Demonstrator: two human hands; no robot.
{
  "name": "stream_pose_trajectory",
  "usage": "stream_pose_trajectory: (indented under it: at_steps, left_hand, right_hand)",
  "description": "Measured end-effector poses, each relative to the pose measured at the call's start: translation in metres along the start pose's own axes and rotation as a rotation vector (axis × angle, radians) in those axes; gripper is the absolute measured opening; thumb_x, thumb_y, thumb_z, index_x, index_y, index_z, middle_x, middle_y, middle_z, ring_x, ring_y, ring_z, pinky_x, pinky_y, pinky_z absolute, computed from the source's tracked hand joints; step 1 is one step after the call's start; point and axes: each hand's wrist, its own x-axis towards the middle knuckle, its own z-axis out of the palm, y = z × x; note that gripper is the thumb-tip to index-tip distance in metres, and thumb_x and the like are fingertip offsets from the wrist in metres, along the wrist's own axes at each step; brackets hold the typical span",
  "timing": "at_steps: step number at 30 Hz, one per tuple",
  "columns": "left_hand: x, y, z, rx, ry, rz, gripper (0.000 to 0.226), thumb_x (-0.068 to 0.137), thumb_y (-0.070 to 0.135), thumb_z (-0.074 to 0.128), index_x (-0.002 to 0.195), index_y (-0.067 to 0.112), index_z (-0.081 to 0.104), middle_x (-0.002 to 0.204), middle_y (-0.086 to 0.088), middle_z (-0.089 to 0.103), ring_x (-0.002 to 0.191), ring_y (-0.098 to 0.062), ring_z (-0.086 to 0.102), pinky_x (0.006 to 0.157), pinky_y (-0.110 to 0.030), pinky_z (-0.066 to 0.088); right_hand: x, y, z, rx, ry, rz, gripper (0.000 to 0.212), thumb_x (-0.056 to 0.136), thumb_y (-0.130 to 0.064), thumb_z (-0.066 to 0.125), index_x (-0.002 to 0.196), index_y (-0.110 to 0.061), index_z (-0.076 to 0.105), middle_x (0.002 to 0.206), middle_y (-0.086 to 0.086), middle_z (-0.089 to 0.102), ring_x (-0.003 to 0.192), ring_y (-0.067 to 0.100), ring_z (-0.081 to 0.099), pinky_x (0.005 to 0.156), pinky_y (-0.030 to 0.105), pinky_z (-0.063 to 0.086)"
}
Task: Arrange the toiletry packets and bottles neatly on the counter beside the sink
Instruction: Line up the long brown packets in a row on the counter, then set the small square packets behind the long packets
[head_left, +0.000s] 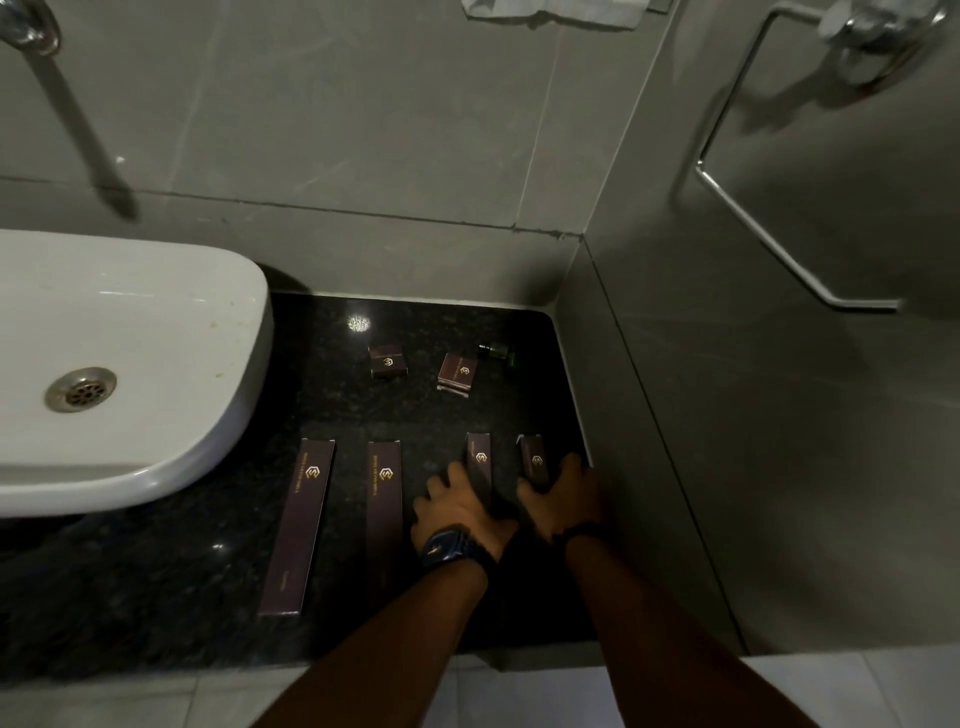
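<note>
Spanning the dim frame, a speckled black granite counter (156, 597) beside the white ceramic basin (130, 322) holds two long maroon cardboard packets (297, 525) in parallel. To their right the left hand (457, 512) and right hand (563, 496) each curl fingers around a shorter maroon packet (480, 460). Light, stiff and crushable, such boxes are probably best pinched along their long edges; two small square maroon boxes (388, 360) and a dark green glass bottle (497, 354) lie near the wall.

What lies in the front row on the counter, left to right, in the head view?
Sink → long packet → second long packet → short packet under the left hand → short packet in the right hand.
</note>
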Motion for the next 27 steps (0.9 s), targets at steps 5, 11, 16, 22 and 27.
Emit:
stream_pose_trajectory:
  at_steps: [5, 11, 16, 22, 27]
  left_hand:
    - [0.020, 0.018, -0.031, -0.018, 0.102, 0.085, 0.069, 0.071, 0.049, 0.069, 0.126, 0.016, 0.041, 0.128, -0.015, 0.048, 0.116, -0.038, 0.050, 0.096, -0.047, 0.046]
    - [0.081, 0.040, -0.059, 0.008, 0.151, 0.212, 0.052, 0.077, 0.037, 0.066, 0.124, 0.019, 0.052, 0.119, -0.014, 0.057, 0.110, -0.037, 0.053, 0.094, -0.043, 0.048]
    - [0.166, 0.063, -0.070, 0.136, 0.162, 0.350, 0.036, 0.081, 0.032, 0.061, 0.113, 0.014, 0.062, 0.116, -0.017, 0.061, 0.106, -0.040, 0.056, 0.091, -0.043, 0.050]
    - [0.246, 0.092, -0.060, 0.365, 0.023, 0.515, 0.043, 0.081, 0.034, 0.062, 0.122, 0.021, 0.059, 0.130, -0.010, 0.053, 0.119, -0.036, 0.046, 0.098, -0.045, 0.045]
    - [0.270, 0.110, -0.047, 0.568, -0.115, 0.575, 0.049, 0.081, 0.045, 0.061, 0.126, 0.026, 0.056, 0.136, -0.006, 0.050, 0.127, -0.033, 0.041, 0.104, -0.048, 0.037]
  right_hand:
    - [0.018, -0.029, -0.023, 0.039, 0.109, -0.103, 0.055, 0.079, -0.041, 0.065, 0.120, -0.009, 0.049, 0.124, 0.017, 0.054, 0.115, 0.037, 0.052, 0.095, 0.045, 0.048]
    - [0.061, -0.065, -0.030, 0.075, 0.091, -0.166, 0.044, 0.081, -0.028, 0.066, 0.116, -0.006, 0.051, 0.121, 0.019, 0.058, 0.112, 0.036, 0.055, 0.092, 0.041, 0.049]
    - [0.118, -0.092, -0.020, 0.094, 0.039, -0.129, 0.043, 0.081, -0.026, 0.068, 0.115, -0.004, 0.054, 0.118, 0.019, 0.061, 0.108, 0.034, 0.058, 0.092, 0.042, 0.051]
    - [0.177, -0.109, 0.001, 0.040, -0.033, -0.144, 0.036, 0.081, -0.028, 0.065, 0.111, -0.010, 0.063, 0.115, 0.016, 0.067, 0.106, 0.032, 0.062, 0.087, 0.034, 0.050]
    - [0.196, -0.109, 0.011, 0.018, -0.007, -0.149, 0.030, 0.084, -0.024, 0.063, 0.108, -0.006, 0.067, 0.112, 0.019, 0.068, 0.103, 0.033, 0.063, 0.085, 0.035, 0.050]
